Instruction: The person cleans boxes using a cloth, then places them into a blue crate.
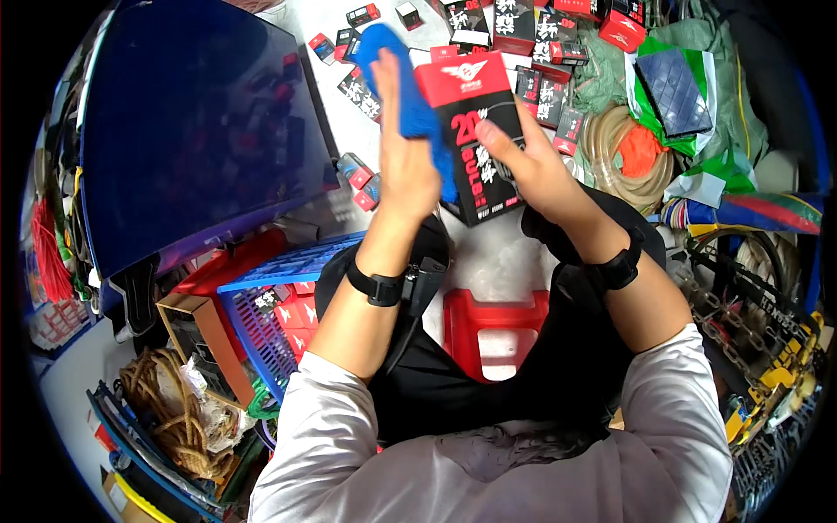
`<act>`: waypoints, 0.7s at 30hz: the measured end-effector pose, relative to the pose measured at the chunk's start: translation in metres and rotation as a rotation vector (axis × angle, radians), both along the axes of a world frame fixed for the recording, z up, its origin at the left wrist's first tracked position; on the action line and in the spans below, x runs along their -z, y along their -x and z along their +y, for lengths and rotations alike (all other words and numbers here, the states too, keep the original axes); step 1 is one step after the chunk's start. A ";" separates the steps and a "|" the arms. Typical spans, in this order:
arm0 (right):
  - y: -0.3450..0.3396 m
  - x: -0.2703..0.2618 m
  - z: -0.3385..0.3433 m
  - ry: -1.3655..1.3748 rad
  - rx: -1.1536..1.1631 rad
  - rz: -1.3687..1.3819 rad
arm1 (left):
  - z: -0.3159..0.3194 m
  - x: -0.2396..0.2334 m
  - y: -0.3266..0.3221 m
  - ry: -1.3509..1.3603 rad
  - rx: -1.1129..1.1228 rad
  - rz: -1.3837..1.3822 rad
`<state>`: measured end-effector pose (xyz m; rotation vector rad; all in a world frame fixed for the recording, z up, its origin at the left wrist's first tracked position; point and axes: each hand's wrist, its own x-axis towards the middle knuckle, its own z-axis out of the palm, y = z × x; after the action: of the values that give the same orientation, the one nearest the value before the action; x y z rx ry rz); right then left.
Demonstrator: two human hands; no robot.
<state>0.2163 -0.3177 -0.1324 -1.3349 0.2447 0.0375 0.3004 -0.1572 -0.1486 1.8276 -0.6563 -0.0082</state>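
Observation:
In front of me, a black and red cardboard box (472, 121) with printed writing is held up at a tilt above the floor, between my knees. My right hand (543, 160) grips its right side, the thumb lying across the front face. On the opposite side, my left hand (409, 163) is stretched out flat with a blue cloth (400, 78) between it and the box. The cloth sticks out past the fingers at the top and hangs along the box's left edge. My left hand looks slightly blurred.
Several black and red boxes (513, 23) lie on the pale floor beyond. A large dark screen panel (203, 131) and a blue plastic basket (255, 320) of boxes stand at left. Coiled clear hose (598, 147) lies right. A red plastic stool (461, 327) shows beneath me.

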 end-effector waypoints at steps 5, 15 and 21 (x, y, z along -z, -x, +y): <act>-0.011 0.022 -0.029 -0.013 0.279 0.102 | -0.024 0.000 0.040 0.034 0.328 -0.137; -0.015 0.020 -0.042 -0.123 0.190 0.036 | -0.037 0.008 0.033 0.124 0.234 -0.090; -0.004 0.025 -0.017 -0.090 -0.053 -0.018 | -0.017 0.009 -0.002 0.295 0.086 0.056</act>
<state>0.2199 -0.3343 -0.1574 -1.2515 0.1905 0.0800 0.3027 -0.1743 -0.1578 1.5100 -0.6594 -0.0192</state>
